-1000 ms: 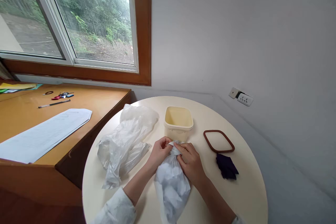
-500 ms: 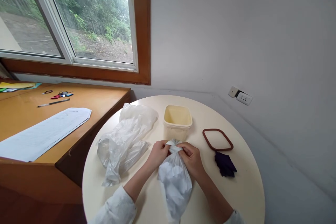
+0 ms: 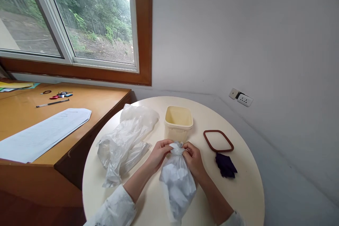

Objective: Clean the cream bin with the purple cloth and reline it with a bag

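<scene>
A white plastic bag (image 3: 178, 187) filled with white crumpled contents lies at the near middle of the round table, its gathered neck twisted or knotted at the far end. My left hand (image 3: 159, 153) pinches the left side of that neck between thumb and fingers. On the other side, my right hand (image 3: 194, 159) is closed on the neck's right part. Just beyond the hands stands a cream plastic tub (image 3: 179, 127) without a lid on it. The exact form of the knot is partly hidden by my fingers.
Left on the round table (image 3: 209, 197) lies a crumpled clear plastic bag (image 3: 127, 141). To the right are a brown rounded frame (image 3: 218, 141) and a dark purple cloth (image 3: 226, 165). A wooden desk (image 3: 106, 95) with papers (image 3: 50, 132), a pen (image 3: 52, 103) and keys (image 3: 62, 94) adjoins at left.
My fingers have shifted slightly on the bag's neck, the right hand's fingertips moving to its far side. The filled bag has moved a little. The view has shifted slightly.
</scene>
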### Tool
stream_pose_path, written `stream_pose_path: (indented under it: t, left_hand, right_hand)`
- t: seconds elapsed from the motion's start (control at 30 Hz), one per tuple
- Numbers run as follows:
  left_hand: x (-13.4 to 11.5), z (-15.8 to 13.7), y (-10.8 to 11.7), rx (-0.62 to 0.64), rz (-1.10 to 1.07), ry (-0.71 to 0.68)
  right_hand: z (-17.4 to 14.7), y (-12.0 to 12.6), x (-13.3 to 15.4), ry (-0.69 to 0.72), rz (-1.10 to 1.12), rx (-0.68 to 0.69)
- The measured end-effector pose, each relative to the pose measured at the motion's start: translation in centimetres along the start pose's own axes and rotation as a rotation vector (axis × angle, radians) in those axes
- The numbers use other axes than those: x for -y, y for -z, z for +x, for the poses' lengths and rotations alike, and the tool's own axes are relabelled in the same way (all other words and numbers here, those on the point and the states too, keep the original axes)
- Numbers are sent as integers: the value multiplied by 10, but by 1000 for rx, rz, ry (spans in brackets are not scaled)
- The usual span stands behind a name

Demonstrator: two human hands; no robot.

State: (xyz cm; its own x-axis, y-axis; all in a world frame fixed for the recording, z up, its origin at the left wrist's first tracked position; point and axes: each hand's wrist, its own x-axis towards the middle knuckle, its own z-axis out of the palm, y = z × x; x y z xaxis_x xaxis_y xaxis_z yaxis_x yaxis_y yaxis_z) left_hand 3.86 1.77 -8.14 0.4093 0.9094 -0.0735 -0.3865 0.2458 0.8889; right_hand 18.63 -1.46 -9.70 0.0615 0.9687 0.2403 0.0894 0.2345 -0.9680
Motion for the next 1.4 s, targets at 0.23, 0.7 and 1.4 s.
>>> stream_pose_path:
  t: [0.23,0.7,1.4]
  left_hand:
    - [-2,-4,2,190,-76,100]
    - [-2,-7,-7,130,-116,71]
    - [4,-1,-6,-42,-51,-67]
  right_hand:
    - [1,-3,-1,-17,13,-43]
    - [11,4,-1,-148,129,-41]
    - [1,3,8,236,-189,-109]
